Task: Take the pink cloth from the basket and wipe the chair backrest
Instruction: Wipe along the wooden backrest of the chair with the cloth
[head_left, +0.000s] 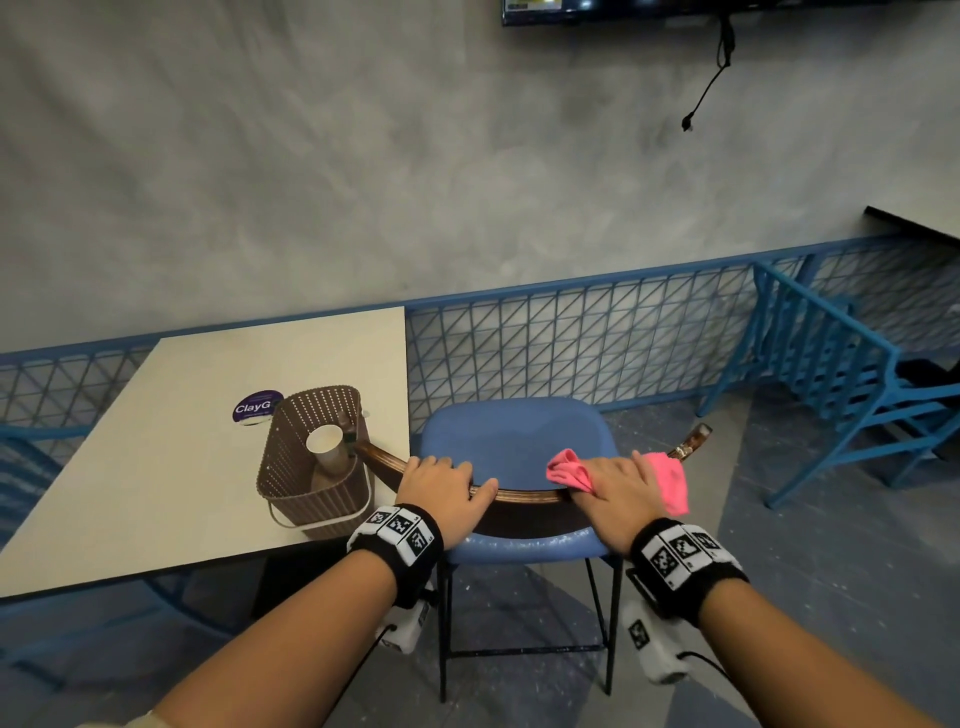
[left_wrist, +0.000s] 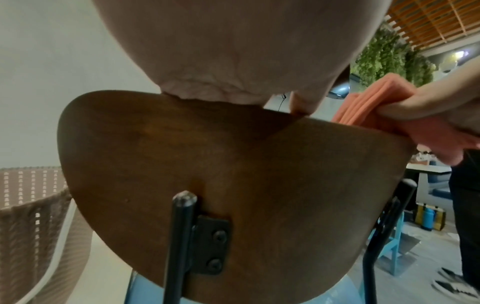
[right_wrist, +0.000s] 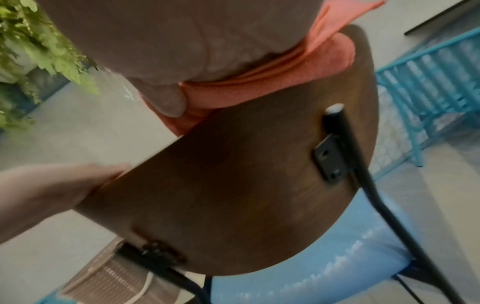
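Nearest are the two forearms with black wristbands, reaching forward over the back of the chair. The left hand (head_left: 445, 486) is curled over the top edge of the wooden backrest (left_wrist: 233, 185), fingers on the far side and thumb along the near rim; its fingertips are out of sight behind the wood. The right hand (head_left: 618, 486) lies on the pink cloth (head_left: 667, 480) and presses it down on the backrest's top edge toward the right end, fingers fairly flat over it, thumb tucked against the cloth on the near face. Cloth sticks out on both sides of that hand; how much is bunched underneath cannot be told. The far face of the backrest is hidden from every view, and the right wrist view is blurred.

Beyond the rim is the blue seat (head_left: 514, 441), bare, with thin black legs below. Left of the chair, the table (head_left: 156, 467) carries the brown basket (head_left: 291, 483) at its near right corner, just beside the backrest's left tip. In the basket a paper cup (head_left: 326, 444) leans on something I can't make out. A round purple sticker (head_left: 254, 408) lies just behind it, partly covered.

Farther off, a blue railing (head_left: 571, 332) runs along the grey wall, with another blue chair (head_left: 841, 374) on the right. Open floor lies to the right of the chair.
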